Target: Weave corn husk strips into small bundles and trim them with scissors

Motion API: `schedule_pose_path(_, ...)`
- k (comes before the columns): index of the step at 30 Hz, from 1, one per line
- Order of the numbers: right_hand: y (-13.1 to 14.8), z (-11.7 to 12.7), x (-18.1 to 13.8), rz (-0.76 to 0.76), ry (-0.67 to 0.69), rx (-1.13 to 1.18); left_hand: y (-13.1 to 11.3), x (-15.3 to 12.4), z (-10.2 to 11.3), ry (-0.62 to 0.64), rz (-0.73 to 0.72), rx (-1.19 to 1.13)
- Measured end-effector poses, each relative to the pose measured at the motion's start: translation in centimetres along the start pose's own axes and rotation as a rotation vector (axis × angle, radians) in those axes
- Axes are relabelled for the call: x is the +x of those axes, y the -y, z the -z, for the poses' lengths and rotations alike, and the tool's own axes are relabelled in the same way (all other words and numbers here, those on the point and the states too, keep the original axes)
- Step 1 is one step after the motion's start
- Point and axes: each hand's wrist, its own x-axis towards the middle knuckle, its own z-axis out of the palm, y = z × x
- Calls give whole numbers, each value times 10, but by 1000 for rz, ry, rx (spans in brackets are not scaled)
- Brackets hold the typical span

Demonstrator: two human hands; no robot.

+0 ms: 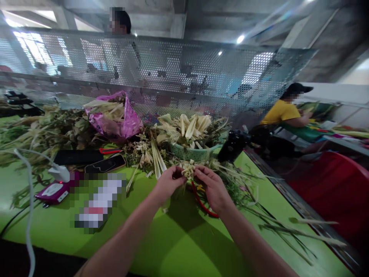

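Between my two hands is a small pale piece of curled dried husk (188,170), shaped rather like a flower. My left hand (170,182) pinches it from the left with thumb and fingers. From the other side, my right hand (211,187) grips it with its fingertips. A red looped handle (201,203), seemingly of scissors, lies on the green table (173,246) under my right hand and is partly hidden by it. Just beyond my hands stands a green basket (187,153) heaped with dried husks (191,127).
A pink plastic bag (131,123) of husks stands behind two dark phone-like slabs, one a phone (105,164). Leftward are a purple power strip (56,191) and white cable (29,215). Stalks (288,234) lie right. A person in yellow (281,112) sits beyond; another stands behind the perforated screen (178,69).
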Motion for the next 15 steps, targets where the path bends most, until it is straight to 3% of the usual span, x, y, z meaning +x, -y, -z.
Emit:
schedule_pose_path(6,0,-4,-3,42,18,-191,3,0,-2,11,28,26)
schedule_pose_path(12,-3,-6,1,-73,-40,-170,12,9,0,-4,3,52)
schedule_pose_path(15,-5,-3,4,-18,-49,-311,13,14,5,-89,-15,130)
